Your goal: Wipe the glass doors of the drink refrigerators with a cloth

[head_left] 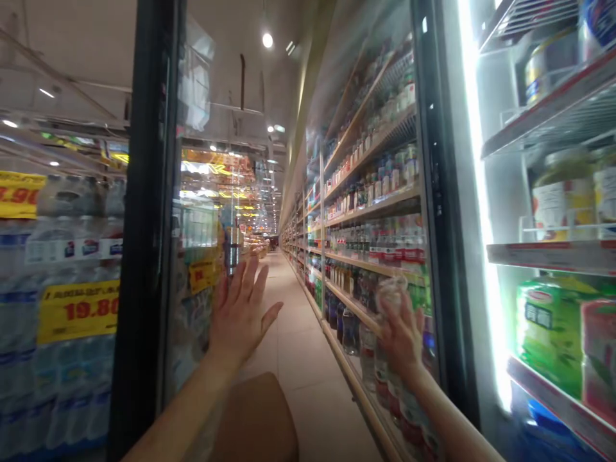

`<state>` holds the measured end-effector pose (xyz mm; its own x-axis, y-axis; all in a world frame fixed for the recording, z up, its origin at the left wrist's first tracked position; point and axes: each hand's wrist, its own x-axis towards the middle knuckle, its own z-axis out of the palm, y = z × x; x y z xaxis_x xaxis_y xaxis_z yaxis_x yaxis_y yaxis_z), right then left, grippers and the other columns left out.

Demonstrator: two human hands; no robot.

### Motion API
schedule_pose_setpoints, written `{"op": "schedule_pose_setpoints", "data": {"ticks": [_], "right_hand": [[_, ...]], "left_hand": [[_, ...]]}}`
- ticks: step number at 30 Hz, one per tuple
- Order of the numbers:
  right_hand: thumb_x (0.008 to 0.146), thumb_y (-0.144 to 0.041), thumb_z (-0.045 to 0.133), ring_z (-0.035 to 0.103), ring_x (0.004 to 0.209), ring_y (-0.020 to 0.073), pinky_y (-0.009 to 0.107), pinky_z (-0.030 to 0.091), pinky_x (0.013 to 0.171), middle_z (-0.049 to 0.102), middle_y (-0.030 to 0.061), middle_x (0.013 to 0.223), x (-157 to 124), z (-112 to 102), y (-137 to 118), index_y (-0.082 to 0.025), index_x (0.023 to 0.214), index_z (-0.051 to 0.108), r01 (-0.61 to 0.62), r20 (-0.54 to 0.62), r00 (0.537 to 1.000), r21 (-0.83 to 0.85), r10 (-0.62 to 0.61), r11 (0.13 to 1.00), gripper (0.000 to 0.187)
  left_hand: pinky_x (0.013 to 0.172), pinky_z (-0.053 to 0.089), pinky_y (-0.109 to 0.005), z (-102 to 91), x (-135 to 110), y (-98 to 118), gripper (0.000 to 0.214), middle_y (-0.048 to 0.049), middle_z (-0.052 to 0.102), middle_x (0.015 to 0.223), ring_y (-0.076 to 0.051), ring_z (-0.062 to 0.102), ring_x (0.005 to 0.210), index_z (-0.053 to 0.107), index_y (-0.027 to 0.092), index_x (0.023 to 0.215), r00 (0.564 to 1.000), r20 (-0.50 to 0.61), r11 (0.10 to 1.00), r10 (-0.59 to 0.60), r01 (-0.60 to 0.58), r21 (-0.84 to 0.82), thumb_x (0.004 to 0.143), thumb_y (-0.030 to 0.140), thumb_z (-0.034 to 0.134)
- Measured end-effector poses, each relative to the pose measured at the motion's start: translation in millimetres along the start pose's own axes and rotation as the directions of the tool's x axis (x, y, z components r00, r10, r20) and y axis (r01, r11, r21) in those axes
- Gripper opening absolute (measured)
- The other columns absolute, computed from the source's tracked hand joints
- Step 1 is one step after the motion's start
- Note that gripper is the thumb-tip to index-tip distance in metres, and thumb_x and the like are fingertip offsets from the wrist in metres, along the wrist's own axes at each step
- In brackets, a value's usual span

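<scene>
Your left grip [243, 314] spread flat, 11 o'clock, at black-framed glass cooler door [195, 192] | your right grip [403, 337] pinching clear crinkled plastic bottle [391, 295], 1 o'clock

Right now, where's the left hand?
In the head view, left of centre: the left hand is spread at the glass cooler door, above a brown object and across the aisle from the right hand.
</scene>
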<state>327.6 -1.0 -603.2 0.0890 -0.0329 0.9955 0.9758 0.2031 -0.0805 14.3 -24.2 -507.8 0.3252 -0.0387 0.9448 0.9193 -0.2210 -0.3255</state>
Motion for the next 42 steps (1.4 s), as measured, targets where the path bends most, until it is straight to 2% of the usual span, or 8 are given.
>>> {"op": "schedule_pose_setpoints", "data": {"ticks": [4, 10, 17, 24, 28, 31, 38, 42], "right_hand": [[0.086, -0.021, 0.036, 0.032, 0.134, 0.0342, 0.064, 0.030, 0.099, 0.032, 0.0177, 0.147, -12, 1, 11, -0.020, 0.129, 0.050, -0.259, -0.112, 0.960, -0.018, 0.255, 0.966, 0.045], [0.079, -0.017, 0.050, 0.028, 0.138, 0.0256, 0.052, 0.016, 0.112, 0.030, 0.0037, 0.150, -20, -4, -80, -0.032, 0.116, 0.059, 0.309, 0.128, 0.931, 0.227, -0.342, 0.924, 0.042], [0.087, -0.018, 0.039, 0.027, 0.138, 0.0321, 0.061, 0.027, 0.103, 0.025, 0.0160, 0.150, -23, -2, -14, -0.023, 0.132, 0.046, -0.177, -0.069, 0.982, -0.017, 0.175, 0.984, 0.046], [0.079, -0.016, 0.050, 0.030, 0.137, 0.0256, 0.052, 0.017, 0.113, 0.036, 0.0034, 0.147, -53, -7, -80, -0.035, 0.124, 0.052, 0.354, 0.129, 0.913, 0.213, -0.386, 0.911, 0.049], [0.084, -0.019, 0.043, 0.034, 0.134, 0.0326, 0.062, 0.029, 0.102, 0.035, 0.0124, 0.146, -61, -8, 0, -0.029, 0.130, 0.047, -0.019, 0.035, 0.999, -0.010, 0.019, 1.000, 0.047], [0.087, -0.023, 0.036, 0.035, 0.132, 0.0389, 0.068, 0.035, 0.091, 0.035, 0.0203, 0.144, -69, -8, 30, -0.021, 0.137, 0.041, -0.301, -0.069, 0.953, -0.081, 0.296, 0.950, 0.050], [0.078, -0.013, 0.048, 0.030, 0.137, 0.0277, 0.056, 0.021, 0.111, 0.034, 0.0039, 0.148, -94, -16, -66, -0.034, 0.120, 0.057, 0.287, 0.179, 0.926, 0.237, -0.332, 0.928, 0.048], [0.083, -0.017, 0.046, 0.034, 0.134, 0.0300, 0.061, 0.026, 0.105, 0.035, 0.0084, 0.147, -67, -14, -28, -0.030, 0.122, 0.055, 0.077, 0.104, 0.991, 0.067, -0.083, 0.995, 0.043]], "left_hand": [[0.112, 0.017, -0.051, -1.3, -23, 13, 0.068, -0.0136, 0.031, 0.148, -0.028, 0.020, 0.140, 0.011, 0.018, 0.147, 0.999, 0.002, 0.998, -0.048, 0.048, 0.031, 0.089, 0.033, 0.045], [0.112, 0.019, -0.051, -2.5, -24, 13, 0.072, -0.0125, 0.029, 0.149, -0.027, 0.020, 0.140, 0.010, 0.021, 0.147, 0.998, -0.006, 0.998, -0.056, 0.056, 0.023, 0.088, 0.035, 0.049], [0.113, 0.016, -0.051, -3.7, -54, 22, 0.074, -0.0137, 0.026, 0.149, -0.027, 0.013, 0.142, 0.010, 0.017, 0.147, 0.999, 0.022, 0.998, -0.033, 0.032, 0.053, 0.087, 0.036, 0.048], [0.114, 0.015, -0.048, -3.2, -64, 22, 0.073, -0.0121, 0.027, 0.149, -0.024, 0.015, 0.141, 0.014, 0.019, 0.147, 0.999, 0.016, 0.998, -0.047, 0.046, 0.032, 0.086, 0.036, 0.051], [0.115, 0.014, -0.047, -3.7, -68, 21, 0.072, -0.0121, 0.027, 0.149, -0.023, 0.013, 0.142, 0.015, 0.018, 0.146, 0.999, 0.009, 0.999, -0.030, 0.030, 0.032, 0.086, 0.035, 0.051], [0.115, 0.012, -0.047, -3.9, -72, 25, 0.072, -0.0121, 0.026, 0.149, -0.023, 0.011, 0.142, 0.015, 0.017, 0.146, 0.999, 0.005, 0.998, -0.044, 0.044, 0.039, 0.086, 0.033, 0.051], [0.114, 0.016, -0.048, -3.9, -76, 25, 0.071, -0.0110, 0.024, 0.149, -0.023, 0.013, 0.142, 0.014, 0.020, 0.146, 0.998, 0.015, 0.998, -0.053, 0.052, 0.035, 0.087, 0.031, 0.051], [0.114, 0.016, -0.048, -3.1, -77, 23, 0.072, -0.0115, 0.025, 0.149, -0.022, 0.012, 0.142, 0.014, 0.019, 0.146, 0.998, 0.028, 0.998, -0.051, 0.050, 0.043, 0.087, 0.032, 0.051]]}}
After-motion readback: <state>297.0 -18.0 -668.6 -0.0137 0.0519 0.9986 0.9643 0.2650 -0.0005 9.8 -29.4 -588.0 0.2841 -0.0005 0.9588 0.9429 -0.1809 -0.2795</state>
